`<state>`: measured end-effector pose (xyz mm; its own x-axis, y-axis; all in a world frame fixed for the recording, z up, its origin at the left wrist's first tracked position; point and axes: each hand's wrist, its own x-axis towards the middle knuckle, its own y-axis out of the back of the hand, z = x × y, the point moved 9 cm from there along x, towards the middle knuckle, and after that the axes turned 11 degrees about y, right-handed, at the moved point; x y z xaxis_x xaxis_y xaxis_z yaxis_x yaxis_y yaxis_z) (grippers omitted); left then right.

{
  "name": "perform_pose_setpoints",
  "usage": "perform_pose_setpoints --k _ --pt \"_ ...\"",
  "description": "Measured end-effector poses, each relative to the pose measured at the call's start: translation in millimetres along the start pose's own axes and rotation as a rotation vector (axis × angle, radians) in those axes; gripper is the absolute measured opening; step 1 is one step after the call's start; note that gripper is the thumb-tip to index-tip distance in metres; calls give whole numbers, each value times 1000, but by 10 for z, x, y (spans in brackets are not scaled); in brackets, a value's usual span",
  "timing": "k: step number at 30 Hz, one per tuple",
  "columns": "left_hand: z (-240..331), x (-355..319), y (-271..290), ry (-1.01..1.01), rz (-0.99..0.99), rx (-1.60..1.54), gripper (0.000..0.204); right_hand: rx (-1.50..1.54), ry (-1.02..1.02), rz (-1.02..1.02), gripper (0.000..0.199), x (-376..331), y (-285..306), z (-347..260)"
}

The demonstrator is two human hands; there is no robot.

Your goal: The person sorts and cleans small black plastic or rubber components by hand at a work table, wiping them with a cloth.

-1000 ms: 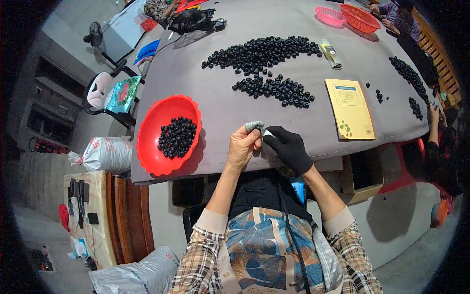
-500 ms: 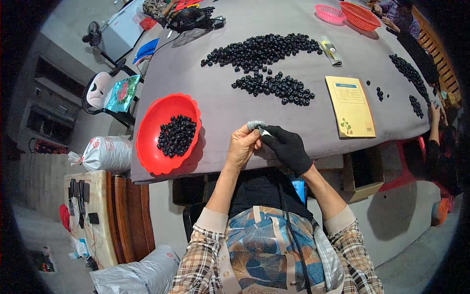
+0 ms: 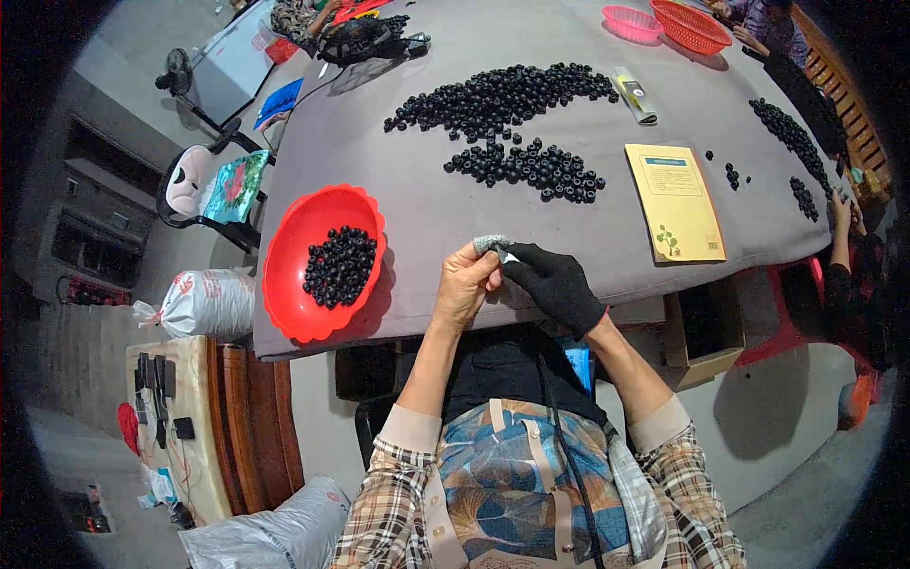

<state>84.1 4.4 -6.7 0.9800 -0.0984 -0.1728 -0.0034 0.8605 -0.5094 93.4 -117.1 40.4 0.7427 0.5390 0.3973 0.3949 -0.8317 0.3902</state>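
My left hand point(image 3: 461, 290) is bare apart from a grey knitted cover on one fingertip, and its fingers are closed in a pinch. Against it presses my right hand point(image 3: 555, 287), closed too, in a black glove. A small white bit point(image 3: 510, 257) shows between the fingertips; what they grip is otherwise hidden. Both hands meet above the table's front edge. To their left stands a red scalloped bowl point(image 3: 282, 248) holding many black beads point(image 3: 339, 267). Beyond the hands lie a large heap of black beads point(image 3: 502, 100) and a smaller heap point(image 3: 540, 171).
A yellow booklet point(image 3: 675, 211) and a pale packet point(image 3: 636, 98) lie on the grey-covered table point(image 3: 417, 228). Pink point(image 3: 632, 26) and red baskets point(image 3: 690, 28) sit at the far right. A co-worker's hand point(image 3: 842, 211) is near more beads point(image 3: 794, 133). An open cardboard box point(image 3: 706, 332) stands below the table.
The whole view has shifted slightly. Both hands keep their pinch together in nearly the same place; the bowl and bead heaps look unchanged.
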Motion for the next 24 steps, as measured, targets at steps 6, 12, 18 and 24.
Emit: perform_pose_setpoints --k 6,12,18,24 --pt "-17 1 13 1 -32 -72 14 29 -16 -7 32 -5 -23 -32" --pt "-41 10 7 24 -69 -115 13 54 14 28 30 -20 -46 2" --pt "-7 -15 -53 48 -35 -148 13 68 -21 17 30 -13 -27 -20" --pt "-16 -3 -17 26 -42 -129 12 60 -3 16 30 -12 -41 7"
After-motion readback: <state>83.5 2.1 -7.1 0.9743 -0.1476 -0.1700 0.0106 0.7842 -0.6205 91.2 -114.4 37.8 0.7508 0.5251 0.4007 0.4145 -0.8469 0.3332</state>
